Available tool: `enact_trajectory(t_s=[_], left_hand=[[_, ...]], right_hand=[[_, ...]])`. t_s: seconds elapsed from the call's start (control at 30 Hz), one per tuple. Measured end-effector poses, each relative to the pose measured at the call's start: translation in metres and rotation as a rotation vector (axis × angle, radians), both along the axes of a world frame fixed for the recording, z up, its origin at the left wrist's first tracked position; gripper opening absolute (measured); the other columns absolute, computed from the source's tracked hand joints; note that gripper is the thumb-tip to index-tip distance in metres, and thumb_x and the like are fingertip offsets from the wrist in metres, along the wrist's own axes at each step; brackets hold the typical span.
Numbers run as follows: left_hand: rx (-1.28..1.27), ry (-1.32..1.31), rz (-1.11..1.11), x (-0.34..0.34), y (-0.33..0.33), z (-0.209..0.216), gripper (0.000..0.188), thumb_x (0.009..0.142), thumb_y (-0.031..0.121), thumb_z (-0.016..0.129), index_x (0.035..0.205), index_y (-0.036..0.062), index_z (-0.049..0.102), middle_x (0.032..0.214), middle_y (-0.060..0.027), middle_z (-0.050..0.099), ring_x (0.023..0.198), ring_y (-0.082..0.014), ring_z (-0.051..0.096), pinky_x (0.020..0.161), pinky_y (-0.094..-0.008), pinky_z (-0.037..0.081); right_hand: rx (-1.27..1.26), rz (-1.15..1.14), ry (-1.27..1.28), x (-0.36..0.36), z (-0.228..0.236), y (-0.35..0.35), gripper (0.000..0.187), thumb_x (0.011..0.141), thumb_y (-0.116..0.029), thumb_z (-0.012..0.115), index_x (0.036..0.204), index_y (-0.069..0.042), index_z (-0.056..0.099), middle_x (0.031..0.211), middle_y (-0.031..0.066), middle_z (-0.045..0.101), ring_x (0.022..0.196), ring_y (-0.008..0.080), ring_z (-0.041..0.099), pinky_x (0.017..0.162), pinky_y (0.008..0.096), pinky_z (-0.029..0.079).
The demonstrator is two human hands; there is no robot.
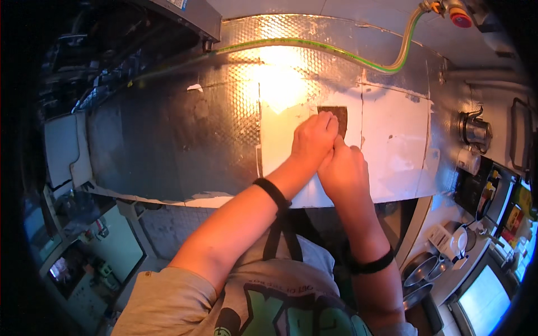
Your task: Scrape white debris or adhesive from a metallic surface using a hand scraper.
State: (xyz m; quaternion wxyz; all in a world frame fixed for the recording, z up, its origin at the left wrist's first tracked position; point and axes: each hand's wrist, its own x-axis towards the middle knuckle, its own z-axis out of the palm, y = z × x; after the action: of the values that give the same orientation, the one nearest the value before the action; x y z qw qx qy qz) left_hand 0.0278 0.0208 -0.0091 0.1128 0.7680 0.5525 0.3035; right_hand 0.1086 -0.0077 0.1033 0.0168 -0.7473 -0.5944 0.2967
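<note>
A person's left hand (315, 135) and right hand (344, 171) met above a partly white, partly silvery worktop (168, 140), covering the lower edge of a dark brown rectangular piece (342, 119) at two o'clock from the view's center. The fingers of both hands were curled in tightly against each other; whether they gripped the piece or anything else could not be told. Black bands (272, 194) circled both forearms. From the piece, a green-striped hose (336, 50) arched at twelve o'clock, a metal kettle (476, 131) stood at three, and metal pans (421, 270) sat at five.
</note>
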Motion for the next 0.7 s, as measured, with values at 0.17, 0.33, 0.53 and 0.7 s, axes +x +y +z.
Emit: enact_trajectory(t_s=[0.17,0.33,0.53,0.7], left_hand=[[-0.057,-0.008,-0.009,0.002,-0.007,0.001,0.031,0.075,0.017,0.067,0.103,0.0021,0.069,0.096,-0.0076,0.066,0.082,-0.0256,0.066,0.065,-0.0377,0.057],[-0.013,-0.003,-0.013,0.001,-0.001,-0.002,0.030,0.077,0.017,0.066,0.103,0.0028,0.068,0.095,-0.0071,0.066,0.081,-0.0253,0.066,0.065,-0.0372,0.057],[-0.067,0.025,0.022,0.006,-0.001,-0.002,0.031,0.078,0.017,0.065,0.106,0.0034,0.068,0.097,-0.0079,0.066,0.083,-0.0254,0.066,0.065,-0.0372,0.057],[-0.046,-0.022,0.011,0.005,-0.007,0.000,0.032,0.078,0.018,0.064,0.106,0.0033,0.068,0.096,-0.0080,0.065,0.083,-0.0259,0.065,0.066,-0.0372,0.056]], right_hand=[[-0.004,0.030,-0.011,0.002,0.005,0.000,0.025,0.092,-0.015,0.051,0.105,0.002,0.064,0.082,0.0336,0.063,0.083,0.0527,0.062,0.076,0.0587,0.051],[0.009,0.011,-0.023,0.002,-0.001,0.002,0.025,0.092,-0.016,0.052,0.106,0.001,0.064,0.083,0.0338,0.063,0.083,0.0523,0.063,0.075,0.0577,0.052],[0.010,0.017,-0.032,0.001,-0.003,0.002,0.025,0.092,-0.016,0.052,0.106,0.001,0.064,0.083,0.0344,0.062,0.082,0.0522,0.064,0.075,0.0569,0.053],[0.060,0.037,-0.037,0.004,-0.003,0.002,0.026,0.092,-0.017,0.053,0.107,0.001,0.064,0.083,0.0341,0.063,0.082,0.0521,0.064,0.076,0.0570,0.053]])
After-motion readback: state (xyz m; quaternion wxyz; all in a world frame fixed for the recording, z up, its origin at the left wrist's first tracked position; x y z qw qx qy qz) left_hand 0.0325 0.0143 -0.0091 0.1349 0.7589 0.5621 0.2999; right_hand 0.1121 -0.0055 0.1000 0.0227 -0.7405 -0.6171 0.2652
